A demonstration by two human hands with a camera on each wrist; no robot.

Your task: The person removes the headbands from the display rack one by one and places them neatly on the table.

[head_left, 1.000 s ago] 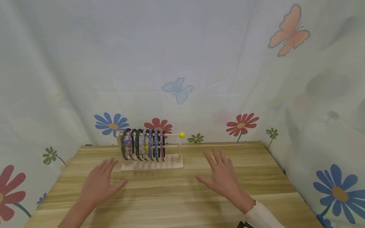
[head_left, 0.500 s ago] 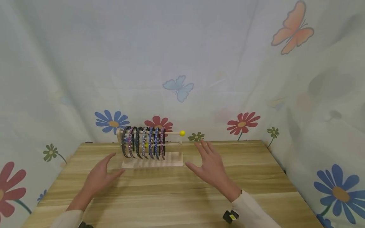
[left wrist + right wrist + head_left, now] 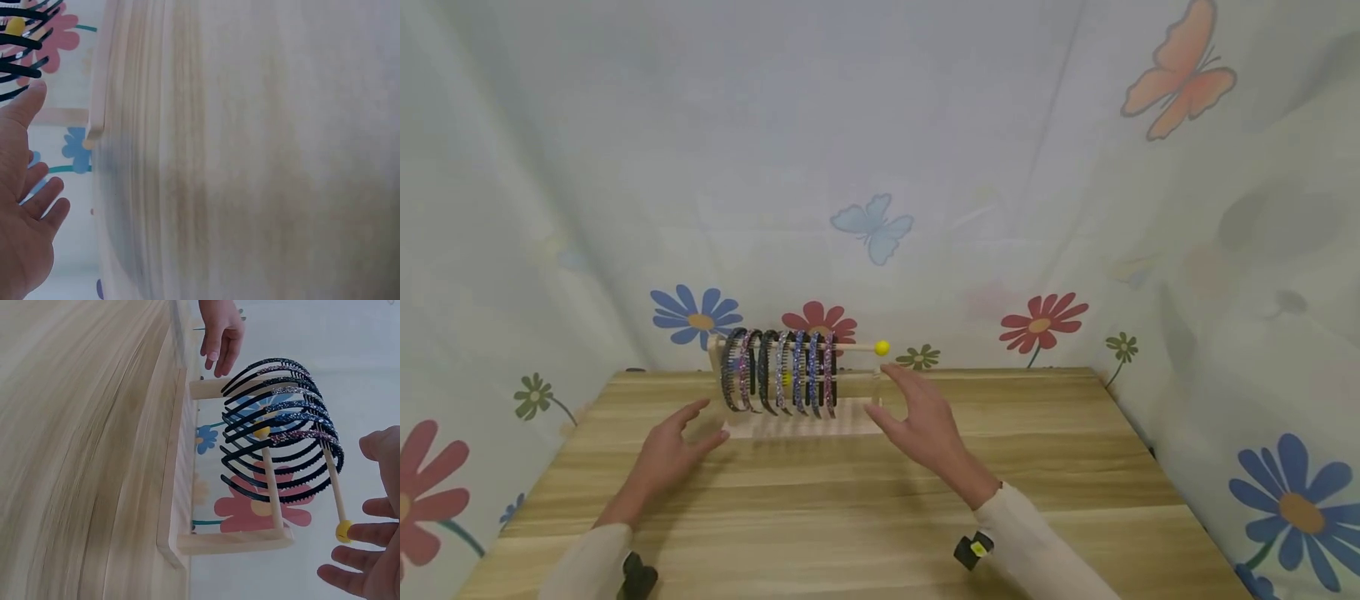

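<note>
A light wooden rack (image 3: 850, 427) stands at the back of the table, with a yellow ball (image 3: 882, 348) on the end of its upper rod. Several glittery toothed headbands (image 3: 782, 375), black, silver, blue and pink, hang on it towards its left end. My left hand (image 3: 664, 457) is beside the rack's left end, thumb and fingers spread apart. At the right end is my right hand (image 3: 925, 423), its fingers extended near the post and the yellow ball. The right wrist view has that hand (image 3: 375, 556) close to the ball; whether either hand touches the rack I cannot tell.
The wood-grain table (image 3: 850, 517) extends in front of the rack. Behind and at both sides hangs a pale curtain (image 3: 775, 167) printed with flowers and butterflies. Black devices (image 3: 973, 550) are strapped at both wrists.
My right hand has moved left and a little away from me to the rack's right end. The left hand has shifted slightly towards the rack's left end. The headbands stay on the rack.
</note>
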